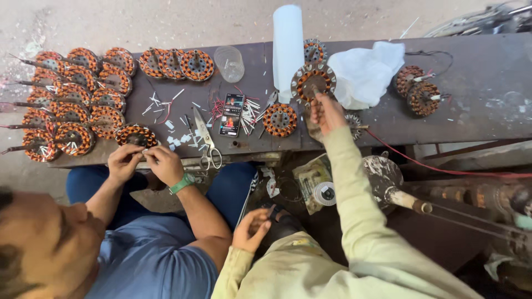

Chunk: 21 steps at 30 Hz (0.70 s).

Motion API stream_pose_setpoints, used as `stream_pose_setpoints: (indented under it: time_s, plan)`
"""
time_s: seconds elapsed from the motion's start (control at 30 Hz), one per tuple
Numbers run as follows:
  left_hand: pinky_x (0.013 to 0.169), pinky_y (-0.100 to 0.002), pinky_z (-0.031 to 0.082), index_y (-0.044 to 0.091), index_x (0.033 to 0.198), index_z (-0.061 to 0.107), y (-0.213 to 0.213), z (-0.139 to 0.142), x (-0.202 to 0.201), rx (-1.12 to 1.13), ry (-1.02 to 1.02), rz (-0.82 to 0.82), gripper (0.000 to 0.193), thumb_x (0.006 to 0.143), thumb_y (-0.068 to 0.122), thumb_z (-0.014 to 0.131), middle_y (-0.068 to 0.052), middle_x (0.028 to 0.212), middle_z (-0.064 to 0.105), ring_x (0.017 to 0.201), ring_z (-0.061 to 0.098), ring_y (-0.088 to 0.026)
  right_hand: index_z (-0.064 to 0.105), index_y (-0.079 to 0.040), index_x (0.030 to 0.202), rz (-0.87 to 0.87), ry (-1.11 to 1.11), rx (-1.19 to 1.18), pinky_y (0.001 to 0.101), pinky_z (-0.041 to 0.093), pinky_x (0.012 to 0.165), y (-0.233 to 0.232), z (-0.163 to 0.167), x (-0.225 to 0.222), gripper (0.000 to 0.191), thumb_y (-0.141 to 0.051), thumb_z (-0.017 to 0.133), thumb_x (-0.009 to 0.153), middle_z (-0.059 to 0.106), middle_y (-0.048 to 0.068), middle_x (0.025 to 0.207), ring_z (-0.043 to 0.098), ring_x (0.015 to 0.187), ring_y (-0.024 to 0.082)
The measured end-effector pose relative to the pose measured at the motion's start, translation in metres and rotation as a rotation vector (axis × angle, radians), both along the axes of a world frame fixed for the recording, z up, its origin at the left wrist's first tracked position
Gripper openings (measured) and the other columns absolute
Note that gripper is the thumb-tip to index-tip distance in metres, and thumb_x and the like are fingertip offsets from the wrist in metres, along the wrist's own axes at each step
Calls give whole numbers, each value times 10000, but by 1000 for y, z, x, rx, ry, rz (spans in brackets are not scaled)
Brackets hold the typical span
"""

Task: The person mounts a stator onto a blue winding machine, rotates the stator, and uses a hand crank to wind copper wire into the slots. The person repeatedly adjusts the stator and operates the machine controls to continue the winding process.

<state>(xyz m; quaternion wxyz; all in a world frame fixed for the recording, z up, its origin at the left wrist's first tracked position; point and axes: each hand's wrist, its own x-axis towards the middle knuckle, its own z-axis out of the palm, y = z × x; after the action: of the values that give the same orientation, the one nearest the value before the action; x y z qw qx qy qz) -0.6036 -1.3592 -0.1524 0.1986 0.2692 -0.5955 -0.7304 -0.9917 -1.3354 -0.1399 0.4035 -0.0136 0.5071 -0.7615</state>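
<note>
1. Spanning the frame: a dark workbench [471,105], scuffed and littered with white and red offcuts.
2. Far left of the bench: a batch of wound stators [72,105], copper-orange, packed in rows, several with shafts sticking out.
3. Bench middle: a white cloth [366,72] lies crumpled, and a white roll [288,44] stands upright just left of it.
4. Between the roll and the cloth: the ring stator [314,80], grey rim with copper windings, propped up against the roll. Work in hand, as judged: attention to its winding or lower rim.
5. The right hand [327,113], beige sleeve stretched out, has its fingers bunched and pointing up, the tips at the ring stator's lower edge. Touching, it seems. Whether they pinch a wire cannot be told.
6. The left hand [250,230] is low by the lap, well apart from the bench, with its fingers loosely curled. Anything held in it is too small to make out.
7. A co-worker in blue has both hands [144,161] on another stator [136,134] at the bench's near edge.
8. Smaller items: a phone [231,114] lying flat, scissors [206,138] beside it, and a clear cup [229,62] behind.
9. Judgement: further handling of the ring stator calls for a second hand to steady it, since it leans and the roll and cloth crowd it.
</note>
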Motion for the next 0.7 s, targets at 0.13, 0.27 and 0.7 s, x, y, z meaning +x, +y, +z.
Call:
stream_pose_setpoints:
  time_s: [0.13, 0.27, 0.7]
  plan:
    - [975, -343, 563, 34, 1465, 496, 66, -15, 61, -76, 86, -17, 604, 929, 128, 759, -154, 1363, 601, 1153, 672, -232, 619, -100, 903, -82, 25, -131, 292, 381, 474, 67, 35, 147, 129, -216, 635, 956, 598, 12, 693, 512, 544, 123]
    - [1070, -415, 464, 77, 1553, 327, 83, -33, 143, -133, 140, 65, 823, 885, 192, 794, -161, 1486, 503, 1344, 547, -282, 626, -45, 880, -43, 95, -131, 276, 376, 481, 152, 54, 322, 252, -254, 628, 1021, 545, 15, 646, 491, 523, 116]
    - [832, -243, 536, 9, 1211, 600, 309, -8, 405, 167, 288, -84, 380, 921, 155, 798, -29, 1063, 700, 937, 627, -80, 627, -18, 863, 0, 9, 253, 262, 398, 493, 456, 83, 771, 269, -240, 584, 1008, 559, 22, 673, 528, 564, 111]
